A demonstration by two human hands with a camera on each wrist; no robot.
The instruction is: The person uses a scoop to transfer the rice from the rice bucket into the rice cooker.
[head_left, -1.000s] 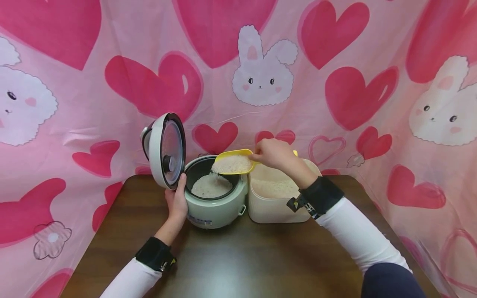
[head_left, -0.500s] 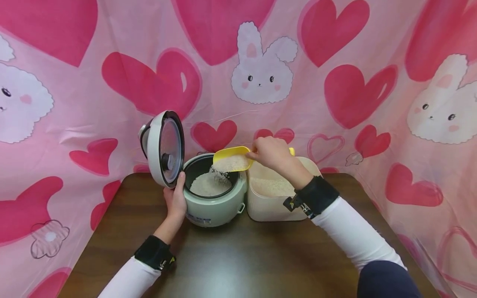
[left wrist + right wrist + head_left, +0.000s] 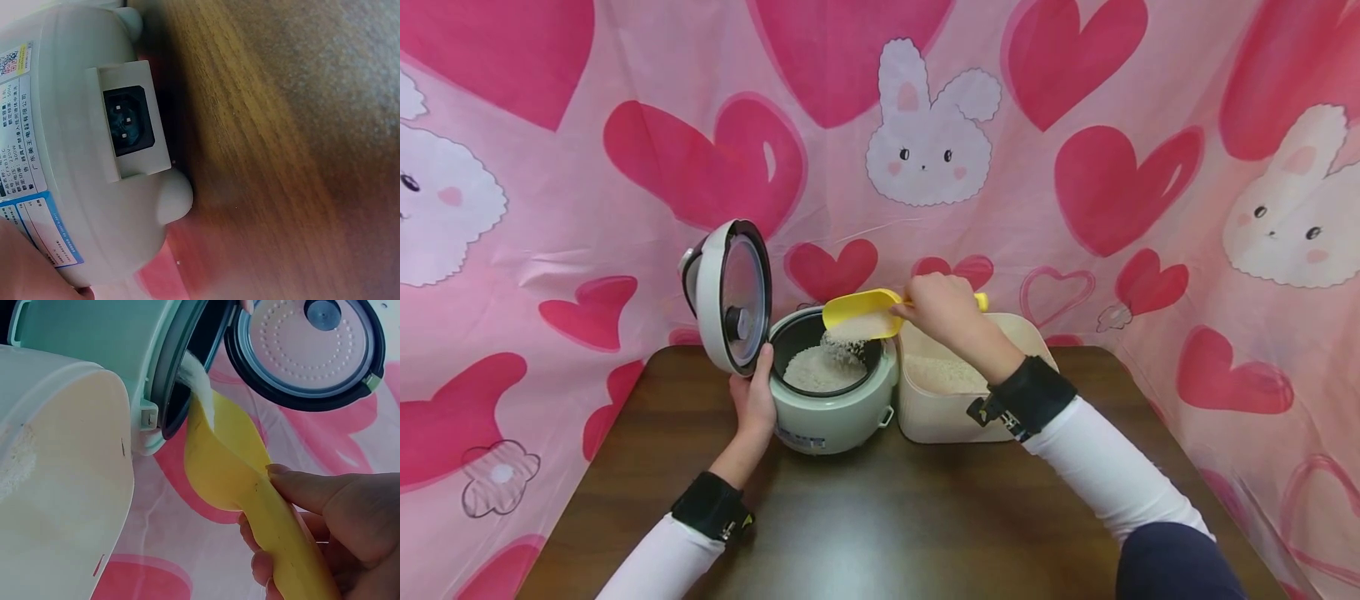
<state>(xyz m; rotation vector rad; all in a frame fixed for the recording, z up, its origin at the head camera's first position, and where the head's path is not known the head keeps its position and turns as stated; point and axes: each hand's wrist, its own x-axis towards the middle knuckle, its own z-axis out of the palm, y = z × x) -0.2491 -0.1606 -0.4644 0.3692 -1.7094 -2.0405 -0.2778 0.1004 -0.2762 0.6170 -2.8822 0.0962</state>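
Note:
My right hand (image 3: 943,312) grips the handle of a yellow scoop (image 3: 219,456), tilted over the rice cooker (image 3: 831,425). White rice (image 3: 846,340) spills from the scoop's lip into the dark inner pot (image 3: 793,337), where more rice lies heaped. My left hand (image 3: 754,404) rests against the cooker's left side, its thumb straight up by the hinge below the raised lid (image 3: 715,308). In the left wrist view only part of a finger (image 3: 31,269) shows against the cooker's label; the rest of that hand is out of that view.
A cream rice bin (image 3: 951,417) with rice inside stands right beside the cooker, under my right forearm. Both stand on a dark wooden table (image 3: 850,525). A pink cloth with hearts and rabbits (image 3: 925,233) hangs close behind. The cooker's power socket (image 3: 128,119) faces left.
My right hand has tipped the scoop further and rice falls from it more thickly. The rice left in the scoop has shrunk. My left hand stays at the cooker's side.

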